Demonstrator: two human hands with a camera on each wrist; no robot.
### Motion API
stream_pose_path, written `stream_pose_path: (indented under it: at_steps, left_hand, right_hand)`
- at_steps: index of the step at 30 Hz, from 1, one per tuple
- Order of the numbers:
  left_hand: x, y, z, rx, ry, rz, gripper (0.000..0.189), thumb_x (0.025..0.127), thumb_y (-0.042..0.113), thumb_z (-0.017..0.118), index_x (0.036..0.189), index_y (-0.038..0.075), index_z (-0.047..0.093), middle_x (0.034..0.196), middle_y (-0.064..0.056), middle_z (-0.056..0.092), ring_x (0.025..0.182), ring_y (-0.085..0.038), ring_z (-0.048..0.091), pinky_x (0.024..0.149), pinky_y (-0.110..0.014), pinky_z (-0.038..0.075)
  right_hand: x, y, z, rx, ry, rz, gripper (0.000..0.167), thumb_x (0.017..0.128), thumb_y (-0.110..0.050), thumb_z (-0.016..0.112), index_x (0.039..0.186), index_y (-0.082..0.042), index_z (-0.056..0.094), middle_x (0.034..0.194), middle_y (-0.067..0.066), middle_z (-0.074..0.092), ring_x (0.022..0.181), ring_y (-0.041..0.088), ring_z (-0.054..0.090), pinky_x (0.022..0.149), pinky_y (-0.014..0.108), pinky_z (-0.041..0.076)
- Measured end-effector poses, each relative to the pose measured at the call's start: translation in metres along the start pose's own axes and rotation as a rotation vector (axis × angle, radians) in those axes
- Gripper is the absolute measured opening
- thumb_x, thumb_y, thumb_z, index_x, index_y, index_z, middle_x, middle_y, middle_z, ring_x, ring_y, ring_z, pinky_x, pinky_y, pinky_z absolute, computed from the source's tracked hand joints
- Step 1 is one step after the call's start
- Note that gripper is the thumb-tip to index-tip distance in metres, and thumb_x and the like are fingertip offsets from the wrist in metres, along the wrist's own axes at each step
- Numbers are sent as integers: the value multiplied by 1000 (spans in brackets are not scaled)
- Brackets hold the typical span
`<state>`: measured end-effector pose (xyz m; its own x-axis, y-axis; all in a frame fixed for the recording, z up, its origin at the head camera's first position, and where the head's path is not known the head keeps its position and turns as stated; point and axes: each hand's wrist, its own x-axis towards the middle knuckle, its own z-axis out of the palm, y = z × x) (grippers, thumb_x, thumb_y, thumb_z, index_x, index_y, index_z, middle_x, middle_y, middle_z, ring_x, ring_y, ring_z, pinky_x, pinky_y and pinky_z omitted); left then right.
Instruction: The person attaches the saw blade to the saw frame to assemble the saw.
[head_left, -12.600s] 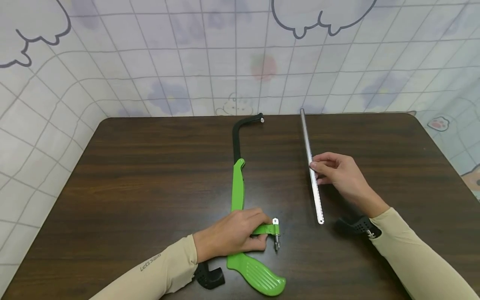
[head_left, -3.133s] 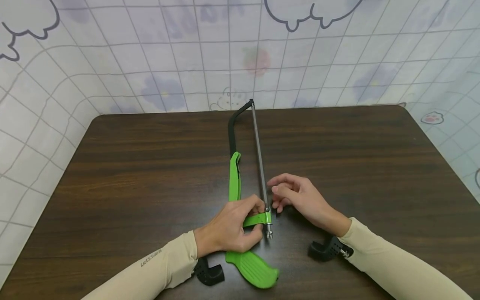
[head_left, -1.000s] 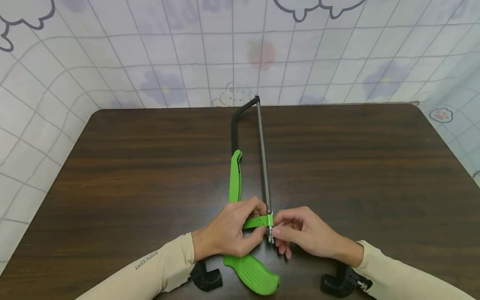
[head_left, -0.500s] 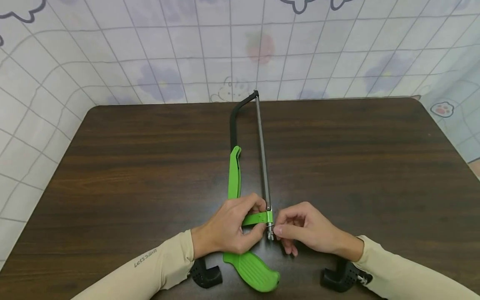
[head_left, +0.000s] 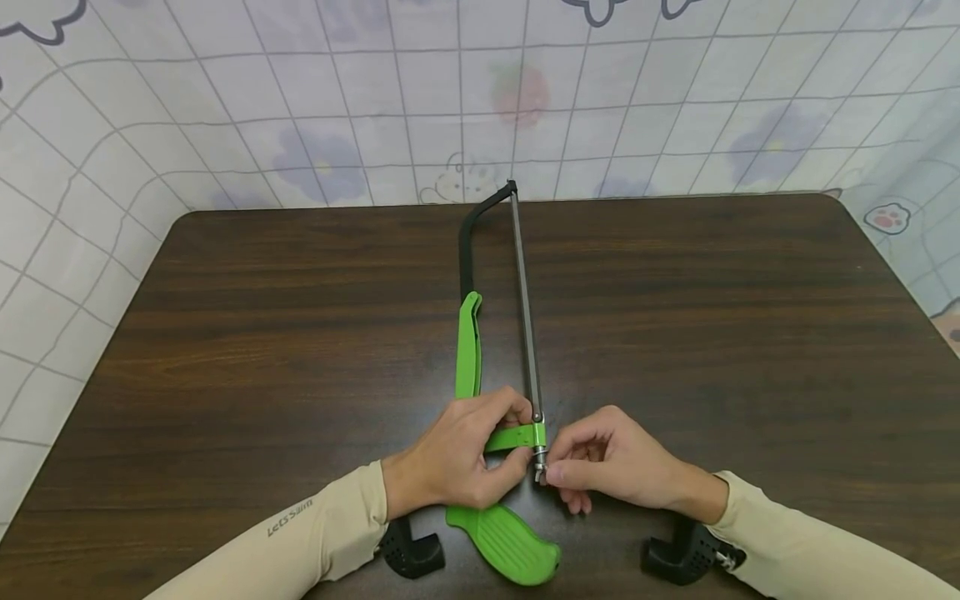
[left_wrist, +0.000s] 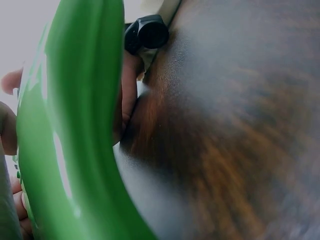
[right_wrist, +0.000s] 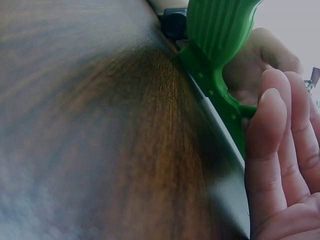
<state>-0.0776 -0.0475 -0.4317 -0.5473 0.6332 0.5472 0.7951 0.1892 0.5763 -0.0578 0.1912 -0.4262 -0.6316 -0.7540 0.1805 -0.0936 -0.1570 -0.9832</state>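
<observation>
- while a bare left hand [head_left: 468, 457] steadies the slim green-and-black metal hacksaw frame [head_left: 468, 350], a bare right hand [head_left: 618, 467] is at the small silvery metal wing nut [head_left: 540, 472], just below the near end of the straight, narrow grey metal blade [head_left: 527, 308].
- left grip: fingers and thumb curl round the frame's short green cross-arm [head_left: 512, 439].
- right grip: thumb and forefinger pinch the side of the wing nut, the other fingers bent.
- the frame lies on the dark brown wood-grain worktop [head_left: 712, 333], its ribbed green handle [head_left: 510, 546] toward the near edge, its black tip at the far edge as the head view has it, well apart from both side edges.
- the step in hand looks like tensioning: the blade spans both ends of the frame, so the nut probably needs turning to draw it taut.
- the next move likely calls for small, repeated twists, with a firm left hold so the frame does not roll.
- only the head view gives the whole blade and the nut.
- the left wrist view has the handle's smooth curve close up, hiding the nut; the right wrist view shows the right hand's fingertips [right_wrist: 270, 112] from below, with the nut out of sight.
</observation>
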Motion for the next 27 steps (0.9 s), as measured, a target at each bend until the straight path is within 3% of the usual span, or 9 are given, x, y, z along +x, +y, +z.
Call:
stream_pose_path:
  at_steps: [10, 18, 27]
  left_hand:
    - [0, 0, 0, -9, -13, 7, 12, 91, 13, 61, 103, 11, 56, 74, 4, 51, 65, -2, 43, 62, -8, 37]
    - [-1, 0, 0, -10, -16, -7, 12, 92, 13, 61, 102, 12, 56, 74, 3, 51, 65, -1, 42, 62, -9, 36]
    - [-1, 2, -2, -19, -13, -30, 13, 90, 9, 60, 103, 11, 57, 75, 2, 50, 65, -3, 40, 62, -9, 34]
  right_hand:
    - [-1, -1, -1, 7, -22, 24, 15, 97, 12, 54, 96, 12, 70, 68, 31, 63, 55, 27, 64, 49, 34, 57]
    - [0, -1, -1, 39, -56, 5, 14, 98, 12, 54, 98, 15, 68, 71, 33, 62, 57, 37, 60, 49, 35, 57]
    - [0, -2, 2, -31, 17, 121, 11, 97, 5, 62, 92, 9, 71, 67, 30, 63, 59, 5, 67, 49, 35, 57]
